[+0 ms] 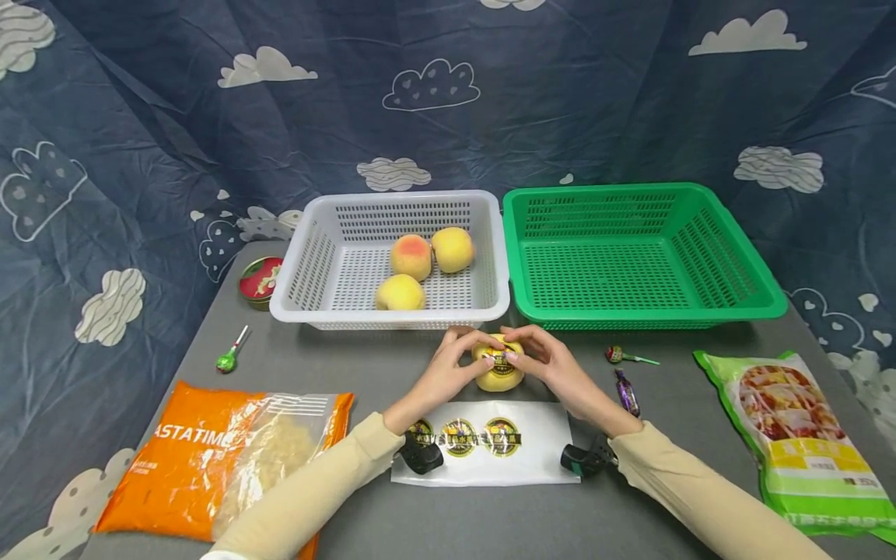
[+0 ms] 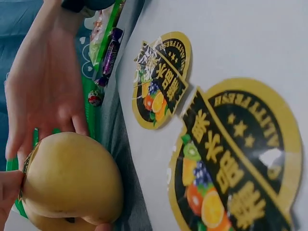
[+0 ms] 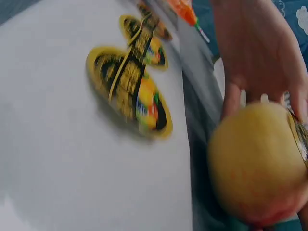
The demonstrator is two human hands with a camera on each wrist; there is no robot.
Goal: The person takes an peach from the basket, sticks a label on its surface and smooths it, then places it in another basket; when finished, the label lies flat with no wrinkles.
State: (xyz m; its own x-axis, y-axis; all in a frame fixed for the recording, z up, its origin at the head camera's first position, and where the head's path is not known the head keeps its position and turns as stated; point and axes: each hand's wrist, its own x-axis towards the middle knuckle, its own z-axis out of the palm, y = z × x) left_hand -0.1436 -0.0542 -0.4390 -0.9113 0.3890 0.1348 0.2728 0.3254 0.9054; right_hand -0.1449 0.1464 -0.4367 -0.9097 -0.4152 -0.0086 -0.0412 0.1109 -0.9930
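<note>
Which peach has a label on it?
The held peach, just beyond the sticker sheet, bears a black-and-gold label; the three peaches in the white basket show none.

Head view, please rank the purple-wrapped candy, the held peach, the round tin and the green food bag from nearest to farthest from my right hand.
1. Held peach: touching your right hand, on its left.
2. Purple-wrapped candy: just to its right.
3. Green food bag: farther right.
4. Round tin: far over to the left.

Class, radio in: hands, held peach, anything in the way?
Left hand, right hand: both holding peach. Label on it. Sticker sheet close by, nothing visibly blocking.
</note>
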